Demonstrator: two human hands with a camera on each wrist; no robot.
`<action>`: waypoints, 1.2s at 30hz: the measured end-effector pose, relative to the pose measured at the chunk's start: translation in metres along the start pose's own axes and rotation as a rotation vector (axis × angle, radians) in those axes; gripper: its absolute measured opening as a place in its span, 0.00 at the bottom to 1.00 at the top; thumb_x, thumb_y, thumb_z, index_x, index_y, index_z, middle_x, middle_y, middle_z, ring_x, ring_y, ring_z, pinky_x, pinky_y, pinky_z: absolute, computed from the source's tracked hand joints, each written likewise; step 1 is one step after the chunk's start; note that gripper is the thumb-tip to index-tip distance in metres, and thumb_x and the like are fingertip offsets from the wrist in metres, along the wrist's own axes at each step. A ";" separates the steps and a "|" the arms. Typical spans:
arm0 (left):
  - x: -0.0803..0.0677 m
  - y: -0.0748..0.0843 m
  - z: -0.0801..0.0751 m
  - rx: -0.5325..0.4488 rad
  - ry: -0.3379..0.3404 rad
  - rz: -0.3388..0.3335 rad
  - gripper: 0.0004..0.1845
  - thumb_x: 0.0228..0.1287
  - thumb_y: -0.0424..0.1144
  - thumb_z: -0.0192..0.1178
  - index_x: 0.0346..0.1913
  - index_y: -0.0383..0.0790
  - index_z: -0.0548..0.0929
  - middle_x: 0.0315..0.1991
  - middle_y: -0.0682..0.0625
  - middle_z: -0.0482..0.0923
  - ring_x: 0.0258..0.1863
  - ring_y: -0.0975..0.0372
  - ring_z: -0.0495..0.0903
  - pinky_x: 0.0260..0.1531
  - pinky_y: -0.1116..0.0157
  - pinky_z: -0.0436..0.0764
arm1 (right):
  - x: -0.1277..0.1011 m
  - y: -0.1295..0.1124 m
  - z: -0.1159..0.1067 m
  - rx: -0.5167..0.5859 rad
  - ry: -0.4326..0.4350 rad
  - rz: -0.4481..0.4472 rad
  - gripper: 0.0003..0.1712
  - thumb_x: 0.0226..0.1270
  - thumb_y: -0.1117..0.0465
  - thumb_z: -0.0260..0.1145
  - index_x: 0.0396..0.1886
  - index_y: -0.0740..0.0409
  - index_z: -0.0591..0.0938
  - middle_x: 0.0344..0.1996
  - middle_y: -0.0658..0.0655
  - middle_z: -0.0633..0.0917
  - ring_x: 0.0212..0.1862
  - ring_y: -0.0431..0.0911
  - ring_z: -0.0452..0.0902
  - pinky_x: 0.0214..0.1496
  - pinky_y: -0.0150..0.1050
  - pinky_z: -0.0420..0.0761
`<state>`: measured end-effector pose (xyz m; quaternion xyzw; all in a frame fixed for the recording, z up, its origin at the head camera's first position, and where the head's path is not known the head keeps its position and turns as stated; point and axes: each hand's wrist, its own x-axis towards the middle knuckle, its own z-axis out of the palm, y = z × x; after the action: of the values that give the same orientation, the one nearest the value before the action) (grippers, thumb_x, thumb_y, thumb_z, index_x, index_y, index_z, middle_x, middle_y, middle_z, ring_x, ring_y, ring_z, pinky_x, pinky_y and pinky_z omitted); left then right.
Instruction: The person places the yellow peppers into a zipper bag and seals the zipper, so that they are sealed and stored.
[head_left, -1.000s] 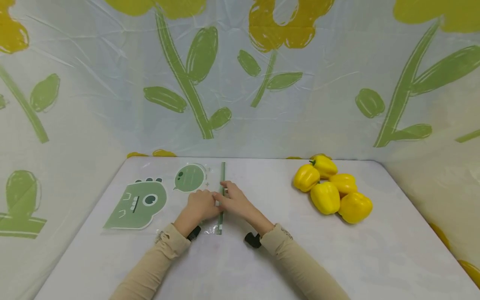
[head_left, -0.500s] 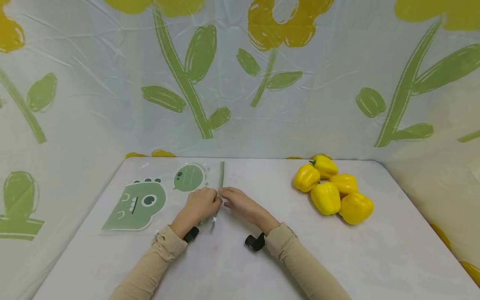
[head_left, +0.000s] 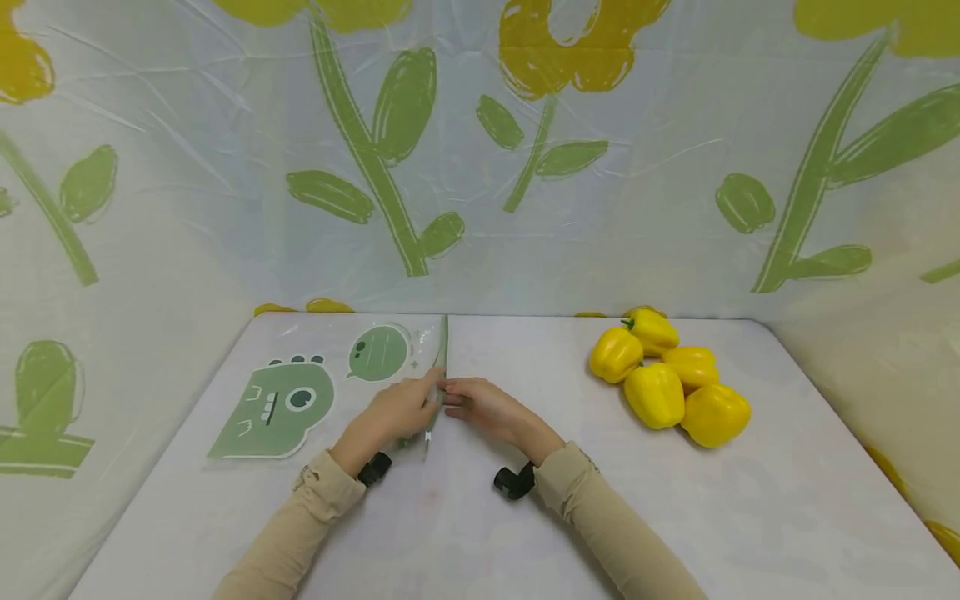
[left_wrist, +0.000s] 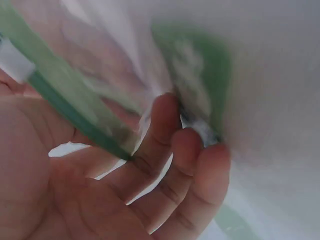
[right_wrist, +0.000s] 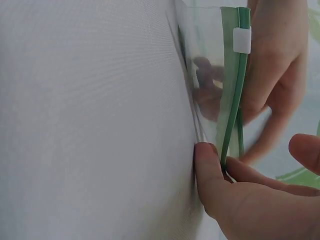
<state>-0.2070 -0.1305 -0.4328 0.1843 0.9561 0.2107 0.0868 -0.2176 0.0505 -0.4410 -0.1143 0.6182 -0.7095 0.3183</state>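
A clear slider zip bag (head_left: 277, 417) printed with a green monster and a speech bubble lies on the table's left half. Its green zip strip (head_left: 442, 342) bows and stands raised around the hands; a white slider (right_wrist: 242, 40) sits toward the near end. My left hand (head_left: 401, 408) is at the strip from the left, with an index finger extended along it and the other fingers curled against the film. Opposite, my right hand (head_left: 491, 412) pinches the bag's zip edge between thumb and fingers. Through the clear film, the right wrist view shows left fingertips.
Several yellow bell peppers (head_left: 655, 396) stand in a cluster at the back right of the white table (head_left: 525, 533). A flower-printed cloth (head_left: 637, 233) hangs behind it and along both sides.
The right hand has drawn back from over the strip and now pinches its edge. The strip's near part has lifted and tilted. The left index finger has straightened.
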 end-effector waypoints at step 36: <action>-0.017 -0.002 -0.001 -0.352 0.159 0.133 0.07 0.51 0.34 0.66 0.32 0.38 0.91 0.21 0.56 0.82 0.17 0.67 0.73 0.18 0.68 0.73 | -0.007 -0.009 -0.006 -0.163 0.097 0.033 0.31 0.77 0.57 0.51 0.72 0.72 0.63 0.77 0.63 0.54 0.77 0.53 0.46 0.72 0.51 0.58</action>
<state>-0.1919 -0.1394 -0.4312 0.2120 0.8941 0.3936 0.0277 -0.2186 0.0602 -0.4317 -0.0952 0.6905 -0.6561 0.2892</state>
